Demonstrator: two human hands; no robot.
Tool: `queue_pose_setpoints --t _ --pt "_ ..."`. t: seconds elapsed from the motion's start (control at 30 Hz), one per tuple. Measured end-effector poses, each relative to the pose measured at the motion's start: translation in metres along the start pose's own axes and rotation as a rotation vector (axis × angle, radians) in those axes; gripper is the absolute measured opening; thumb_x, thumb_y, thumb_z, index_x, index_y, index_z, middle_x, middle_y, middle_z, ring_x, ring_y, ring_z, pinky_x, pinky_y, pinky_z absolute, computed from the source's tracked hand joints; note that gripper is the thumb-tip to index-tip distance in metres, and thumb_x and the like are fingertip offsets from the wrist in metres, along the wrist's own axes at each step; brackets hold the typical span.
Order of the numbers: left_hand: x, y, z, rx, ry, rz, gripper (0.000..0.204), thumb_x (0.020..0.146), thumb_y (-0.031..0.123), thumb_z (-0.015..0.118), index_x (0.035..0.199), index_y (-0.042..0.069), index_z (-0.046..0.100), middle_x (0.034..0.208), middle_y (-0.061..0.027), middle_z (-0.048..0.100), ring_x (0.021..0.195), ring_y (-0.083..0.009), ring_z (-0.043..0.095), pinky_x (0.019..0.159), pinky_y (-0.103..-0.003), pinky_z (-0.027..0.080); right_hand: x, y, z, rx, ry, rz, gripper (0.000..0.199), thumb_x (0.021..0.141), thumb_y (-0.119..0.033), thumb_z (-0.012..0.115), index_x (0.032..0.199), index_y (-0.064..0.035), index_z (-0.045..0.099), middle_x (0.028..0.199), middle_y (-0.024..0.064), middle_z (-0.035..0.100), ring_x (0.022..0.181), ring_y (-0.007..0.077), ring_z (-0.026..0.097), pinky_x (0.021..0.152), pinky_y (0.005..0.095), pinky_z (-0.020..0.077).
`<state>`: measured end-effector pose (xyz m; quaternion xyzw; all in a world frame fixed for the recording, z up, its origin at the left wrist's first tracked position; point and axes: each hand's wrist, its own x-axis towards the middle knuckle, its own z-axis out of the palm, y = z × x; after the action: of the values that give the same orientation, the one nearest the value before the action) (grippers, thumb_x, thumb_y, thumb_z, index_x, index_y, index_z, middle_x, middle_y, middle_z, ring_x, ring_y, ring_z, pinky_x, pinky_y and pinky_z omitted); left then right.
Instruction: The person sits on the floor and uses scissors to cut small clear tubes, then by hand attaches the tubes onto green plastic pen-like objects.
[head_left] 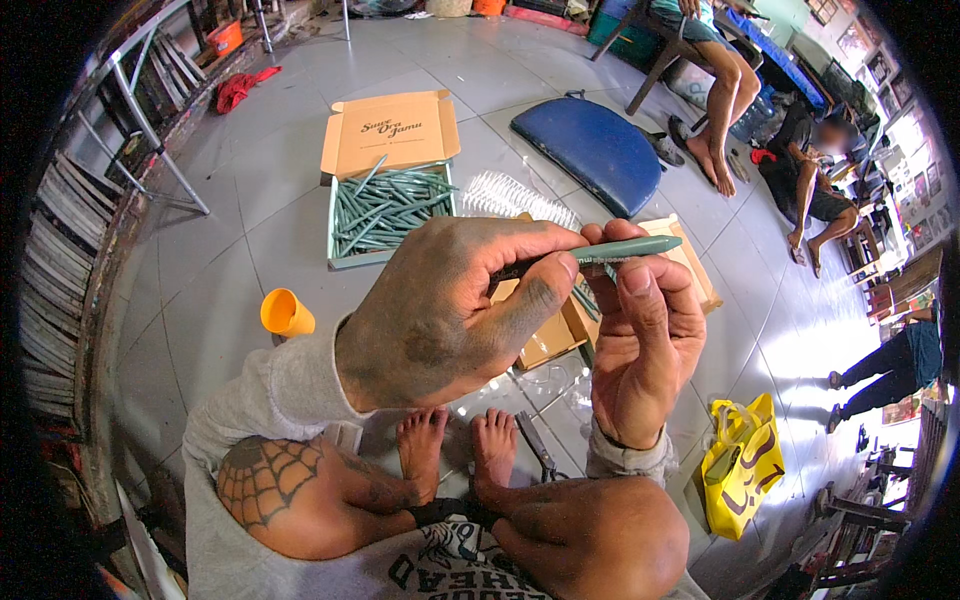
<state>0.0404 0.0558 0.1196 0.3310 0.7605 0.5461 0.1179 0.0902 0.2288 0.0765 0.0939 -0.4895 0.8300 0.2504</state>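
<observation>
Left hand [430, 300] and right hand [645, 350] pinch a slender green pen [640, 247].
Beyond them, an open brown cardboard box [440, 150] holds similar green pens [388, 210].

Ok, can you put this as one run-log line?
left fingers: gripping green pen | right fingers: gripping same pen | ahead: open cardboard box

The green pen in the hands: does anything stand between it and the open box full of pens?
Yes, in this view the left hand, whose fingers grip the green pen, lies between it and the open box, covering the box's near right corner. Nothing else visibly blocks it.
</observation>
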Motion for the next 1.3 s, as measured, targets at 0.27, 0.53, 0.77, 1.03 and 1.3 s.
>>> queue_pose_setpoints --t 0.27,0.53,0.77,1.03,1.3 --pt "0.002 -0.002 0.001 0.021 0.006 0.027 0.039 0.103 0.022 0.05 0.128 -0.005 0.061 0.111 -0.0117 0.071 0.101 -0.0126 0.061 0.089 -0.028 0.047 0.0 0.0 -0.001 0.027 -0.007 -0.001 0.009 0.094 -0.002 0.065 0.101 0.0037 0.064 0.12 0.0239 0.064 0.114 0.0309 0.063 0.1 0.0453 0.0519" --pt "0.001 0.004 0.002 -0.02 -0.008 -0.021 0.04 0.103 0.023 0.051 0.129 -0.007 0.06 0.112 -0.0114 0.071 0.1 -0.0112 0.06 0.088 -0.027 0.048 -0.001 -0.001 -0.001 0.011 0.009 -0.004 0.009 0.093 -0.001 0.066 0.102 0.0028 0.064 0.12 0.0231 0.065 0.113 0.0301 0.063 0.101 0.0444 0.0502" --pt "0.001 -0.003 0.005 -0.043 0.009 0.022 0.041 0.104 0.024 0.052 0.131 -0.006 0.059 0.117 -0.011 0.069 0.101 -0.0108 0.059 0.087 -0.026 0.048 -0.001 -0.002 0.0 -0.007 -0.002 -0.003 0.008 0.093 -0.001 0.066 0.101 0.0023 0.064 0.12 0.0222 0.065 0.113 0.0301 0.063 0.101 0.0444 0.0491" --pt "0.0 0.003 0.004 -0.083 -0.004 -0.046 0.04 0.104 0.023 0.052 0.131 -0.006 0.059 0.125 -0.0142 0.066 0.112 -0.0133 0.058 0.095 -0.027 0.046 -0.001 -0.002 0.001 -0.022 0.023 -0.002 0.009 0.093 -0.002 0.066 0.101 0.0025 0.064 0.12 0.0224 0.065 0.114 0.0297 0.062 0.102 0.0437 0.0473" --pt "0.003 -0.002 0.008 -0.112 0.022 0.017 0.04 0.104 0.021 0.052 0.131 -0.008 0.058 0.129 -0.0161 0.064 0.118 -0.0156 0.056 0.102 -0.029 0.044 -0.001 -0.002 0.001 -0.034 0.02 -0.017 0.01 0.093 -0.003 0.066 0.101 0.0028 0.064 0.12 0.0228 0.065 0.113 0.0294 0.063 0.102 0.043 0.0478"
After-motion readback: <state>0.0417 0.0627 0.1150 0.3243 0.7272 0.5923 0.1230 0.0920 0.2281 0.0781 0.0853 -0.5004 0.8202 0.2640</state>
